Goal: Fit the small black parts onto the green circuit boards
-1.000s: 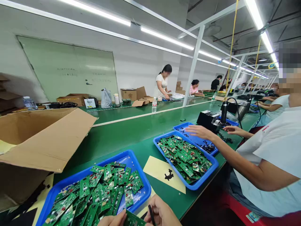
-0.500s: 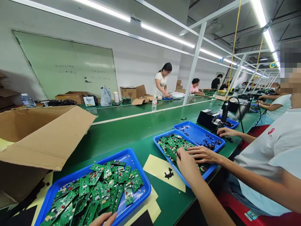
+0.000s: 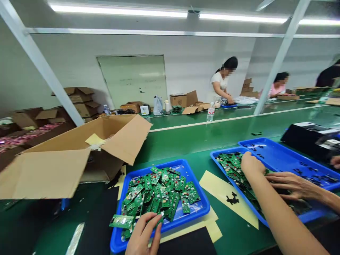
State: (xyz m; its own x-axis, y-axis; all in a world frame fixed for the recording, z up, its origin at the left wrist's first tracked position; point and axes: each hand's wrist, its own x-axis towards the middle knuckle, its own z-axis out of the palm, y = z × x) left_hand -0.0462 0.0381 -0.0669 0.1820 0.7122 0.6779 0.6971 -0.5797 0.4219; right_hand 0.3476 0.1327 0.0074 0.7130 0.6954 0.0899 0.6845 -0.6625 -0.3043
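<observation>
My left hand (image 3: 143, 234) lies at the front edge of the near blue tray (image 3: 197, 210), fingers stretched out on the heap of green circuit boards (image 3: 159, 193). One board (image 3: 121, 221) hangs over the tray's left rim. My right hand (image 3: 251, 164) reaches across into a second blue tray (image 3: 217, 158) and is curled into the pile of green boards (image 3: 233, 163) there. A co-worker's hand (image 3: 293, 184) rests spread over the same pile, just right of my forearm.
An open cardboard box (image 3: 79, 152) lies on its side at the left. A yellow sheet (image 3: 220, 187) with a small black part (image 3: 233, 198) lies between the trays. A third blue tray (image 3: 268, 148) and a black device (image 3: 305, 136) stand at the right. People work across the green belt.
The view has swung left and down. My right hand has pushed deeper into the second tray and curled shut. My left hand has slid up onto the near tray's boards.
</observation>
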